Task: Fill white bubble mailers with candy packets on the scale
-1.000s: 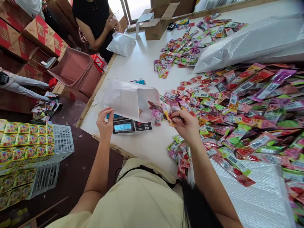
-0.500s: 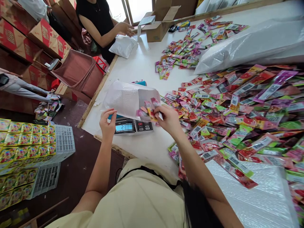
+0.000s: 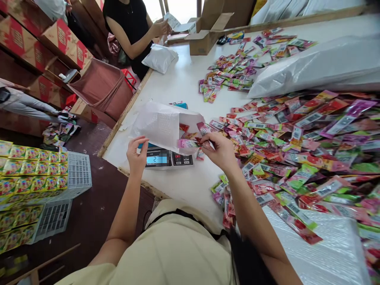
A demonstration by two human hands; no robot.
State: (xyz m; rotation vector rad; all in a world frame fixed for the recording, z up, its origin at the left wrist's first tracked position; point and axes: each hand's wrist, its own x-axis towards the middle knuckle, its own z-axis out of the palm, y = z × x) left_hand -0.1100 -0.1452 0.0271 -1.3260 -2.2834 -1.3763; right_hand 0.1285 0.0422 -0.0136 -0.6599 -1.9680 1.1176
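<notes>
A white bubble mailer (image 3: 160, 124) lies on a digital scale (image 3: 181, 159), its mouth facing right with a red sachet (image 3: 184, 127) visible inside. The scale's lit display is partly blurred. My right hand (image 3: 218, 148) is closed on several candy sachets (image 3: 203, 128) at the mouth of the mailer. A pink sachet (image 3: 189, 144) lies across the opening, beside my fingertips. My left hand (image 3: 138, 154) is by the mailer's near left edge, fingers loosely bent and thumb apart, with nothing seen in it; contact with the mailer is unclear.
Heaped sachets (image 3: 285, 130) cover the right of the white table (image 3: 178, 186). A large white bag (image 3: 314, 65) lies over them. Across the table, a person (image 3: 130, 31) handles a paper by a cardboard box (image 3: 204, 41) and a filled white mailer (image 3: 160, 58). Crates (image 3: 77, 170) stand on the floor left.
My right hand has moved slightly right, and the sachets it held as a bunch are now spread at the mailer's mouth. The person opposite has lifted a paper. The view has shifted a little.
</notes>
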